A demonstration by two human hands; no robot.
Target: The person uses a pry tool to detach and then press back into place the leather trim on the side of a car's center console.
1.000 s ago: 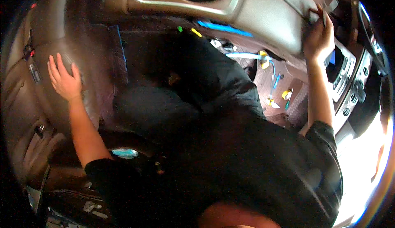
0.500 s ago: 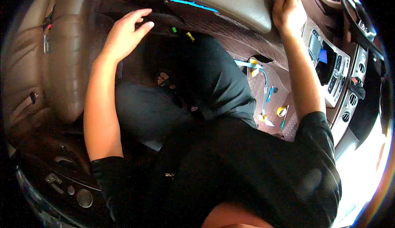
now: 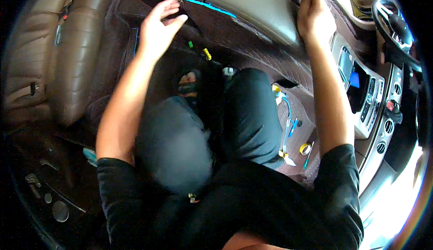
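Observation:
I sit in a car's front seat with my knees in dark trousers below me. My left hand (image 3: pixel 160 27) is lifted in the air, fingers apart and holding nothing, just short of a blue strip (image 3: pixel 207 5) along the lower edge of the tan dashboard panel (image 3: pixel 252 6). My right hand (image 3: pixel 313 13) is stretched up to the panel's upper edge, fingers curled over the seam there. Small green (image 3: pixel 191 44) and yellow (image 3: pixel 207 54) connectors hang in the dark footwell under the panel.
The tan door panel (image 3: pixel 45 47) is on the left. The centre console (image 3: pixel 361 92) with screen, buttons and vents is on the right, and the steering wheel (image 3: pixel 392 24) beyond it. A yellow tape roll (image 3: pixel 305 148) and blue wires (image 3: pixel 288 123) lie on the quilted floor mat.
My left hand came off the door side and rose toward the blue strip under the dashboard. My right hand has kept its hold on the panel's upper edge.

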